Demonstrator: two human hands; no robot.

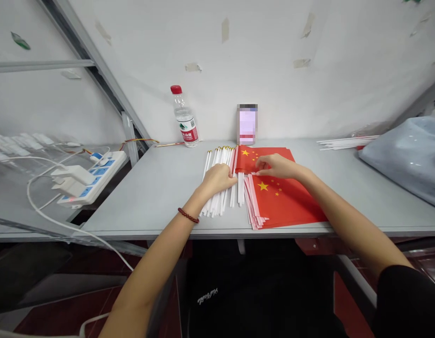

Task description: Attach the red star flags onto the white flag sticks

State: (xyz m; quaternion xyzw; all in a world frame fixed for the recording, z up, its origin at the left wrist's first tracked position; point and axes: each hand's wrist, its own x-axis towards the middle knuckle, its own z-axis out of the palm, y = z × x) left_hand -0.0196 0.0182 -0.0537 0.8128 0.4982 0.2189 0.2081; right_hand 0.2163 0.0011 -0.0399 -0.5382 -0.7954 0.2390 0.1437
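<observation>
On the grey counter [147,192], the left hand [219,180] is curled over a bundle of white sticks [217,200], while the right hand [277,165] bends its fingers at the near edge of the upper red flag [246,162]; whether either grip holds anything is unclear. That flag lies just right of the sticks, beyond a stack of matching flags [291,204].

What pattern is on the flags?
Yellow stars on red; the flags show best in the head view.

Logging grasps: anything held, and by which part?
Right hand may be pinching the upper flag by its lower edge; left hand, over white sticks: cannot tell.
</observation>
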